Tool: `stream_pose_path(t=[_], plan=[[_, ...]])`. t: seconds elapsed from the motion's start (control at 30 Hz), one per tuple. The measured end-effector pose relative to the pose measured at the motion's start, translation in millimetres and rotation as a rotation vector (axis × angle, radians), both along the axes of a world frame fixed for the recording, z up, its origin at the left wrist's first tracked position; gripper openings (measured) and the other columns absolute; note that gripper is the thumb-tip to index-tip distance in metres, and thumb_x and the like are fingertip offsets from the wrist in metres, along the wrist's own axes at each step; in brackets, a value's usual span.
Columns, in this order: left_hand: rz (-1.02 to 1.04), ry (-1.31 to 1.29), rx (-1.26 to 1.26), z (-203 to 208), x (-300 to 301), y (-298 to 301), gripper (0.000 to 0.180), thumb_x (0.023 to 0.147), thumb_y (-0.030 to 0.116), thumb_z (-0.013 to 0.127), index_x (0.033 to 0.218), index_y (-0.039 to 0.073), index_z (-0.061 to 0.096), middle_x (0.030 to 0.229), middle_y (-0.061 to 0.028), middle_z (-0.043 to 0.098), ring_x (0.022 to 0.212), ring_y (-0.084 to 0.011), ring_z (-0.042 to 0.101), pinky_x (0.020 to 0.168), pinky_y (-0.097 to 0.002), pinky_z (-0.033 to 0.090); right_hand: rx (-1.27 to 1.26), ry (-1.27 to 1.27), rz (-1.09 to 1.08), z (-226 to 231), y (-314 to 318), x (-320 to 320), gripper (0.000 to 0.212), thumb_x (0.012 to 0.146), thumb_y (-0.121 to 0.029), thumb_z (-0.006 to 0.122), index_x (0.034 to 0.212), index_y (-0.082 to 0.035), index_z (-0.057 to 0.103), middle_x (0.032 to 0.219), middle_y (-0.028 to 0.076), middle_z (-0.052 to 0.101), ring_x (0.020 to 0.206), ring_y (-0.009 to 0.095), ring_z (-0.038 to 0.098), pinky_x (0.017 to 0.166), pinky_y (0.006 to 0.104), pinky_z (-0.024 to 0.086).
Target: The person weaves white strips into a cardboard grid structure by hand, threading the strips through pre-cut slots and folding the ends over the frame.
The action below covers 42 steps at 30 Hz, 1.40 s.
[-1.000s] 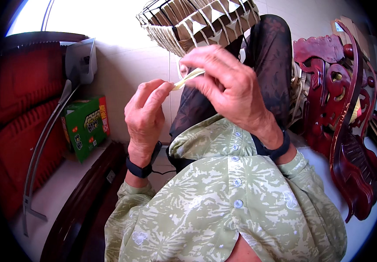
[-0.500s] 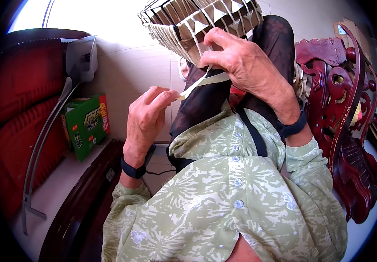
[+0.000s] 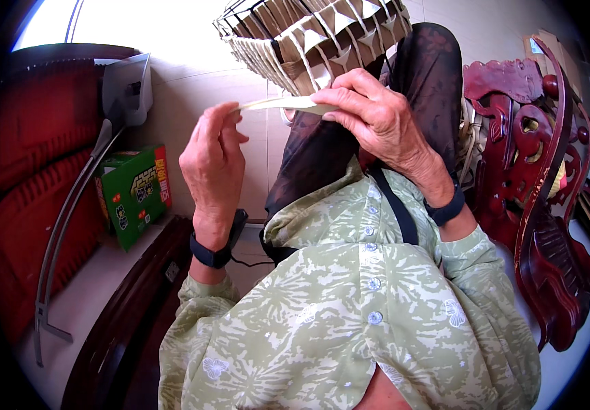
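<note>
Two hands work close under the camera, above a green patterned shirt [image 3: 349, 321] with pale buttons. The left hand [image 3: 213, 160] is raised, fingers drawn together, its grip narrow and pinching the left end of a pale strip [image 3: 278, 104]. The right hand [image 3: 377, 116] closes its grip on the other end of the strip, thumb and fingers pressed over it. The strip runs nearly level between the two hands, just under the basket [image 3: 308, 34]. Each wrist wears a dark band [image 3: 212, 256]. A dark strap [image 3: 394, 205] crosses the shirt below the right wrist.

Just beyond the hands, dark trousers [image 3: 322, 150] cover a raised knee, and the basket sits on top of it. The basket is woven of pale strips on a wire frame, with folded triangles along its side; whether anything lies inside it cannot be told.

To the left, a green box [image 3: 134, 191] stands on the floor by the wall, flaps partly up, contents hidden. A grey dustpan [image 3: 121, 89] on a long handle leans beside it. To the right stands a carved red chair [image 3: 534, 191].
</note>
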<state>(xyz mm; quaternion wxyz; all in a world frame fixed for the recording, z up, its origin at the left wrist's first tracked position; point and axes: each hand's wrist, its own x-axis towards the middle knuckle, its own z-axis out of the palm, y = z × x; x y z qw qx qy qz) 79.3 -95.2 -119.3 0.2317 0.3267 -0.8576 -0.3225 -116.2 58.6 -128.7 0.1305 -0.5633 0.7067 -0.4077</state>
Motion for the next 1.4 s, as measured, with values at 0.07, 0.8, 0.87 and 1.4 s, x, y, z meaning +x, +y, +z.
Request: stream_pose_path(t=[0.07, 0.8, 0.87, 1.4], plan=[[0.02, 0.039, -0.033, 0, -11, -3, 0.014, 0.1, 0.002, 0.058, 0.111, 0.004, 0.066, 0.088, -0.009, 0.072, 0.071, -0.0141, 0.073, 0.061, -0.0255, 0.055, -0.035, -0.036, -0.037, -1, -1, 4, 0.029, 0.083, -0.006, 0.076, 0.11, -0.012, 0.073, 0.095, 0.005, 0.063, 0.08, 0.025, 0.068, 0.07, 0.0328, 0.057], [-0.541, -0.09, -0.141, 20, -72, -43, 0.019, 0.093, -0.009, 0.055, 0.105, 0.004, 0.064, 0.092, -0.0097, 0.072, 0.076, -0.0206, 0.073, 0.066, -0.03, 0.058, 0.019, -0.514, -0.373, 0, 8, 5, 0.014, 0.094, -0.004, 0.065, 0.107, -0.004, 0.07, 0.085, 0.003, 0.069, 0.07, 0.01, 0.064, 0.064, 0.0253, 0.051], [-0.465, -0.112, -0.188, 26, -77, -45, 0.021, 0.093, -0.008, 0.055, 0.106, 0.005, 0.064, 0.094, -0.01, 0.072, 0.077, -0.0208, 0.073, 0.066, -0.0303, 0.059, 0.0, -0.399, -0.355, -1, 8, 5, 0.016, 0.092, -0.002, 0.065, 0.107, -0.004, 0.07, 0.09, 0.005, 0.07, 0.077, 0.014, 0.067, 0.07, 0.0273, 0.054], [-0.426, 0.039, -0.245, 32, -105, -52, 0.007, 0.096, 0.006, 0.058, 0.102, 0.007, 0.061, 0.092, -0.0152, 0.066, 0.081, -0.0369, 0.067, 0.068, -0.0429, 0.053, 0.035, -0.5, -0.403, -13, 10, 7, 0.017, 0.092, -0.004, 0.063, 0.108, -0.002, 0.069, 0.094, 0.012, 0.072, 0.084, 0.022, 0.072, 0.075, 0.0316, 0.056]])
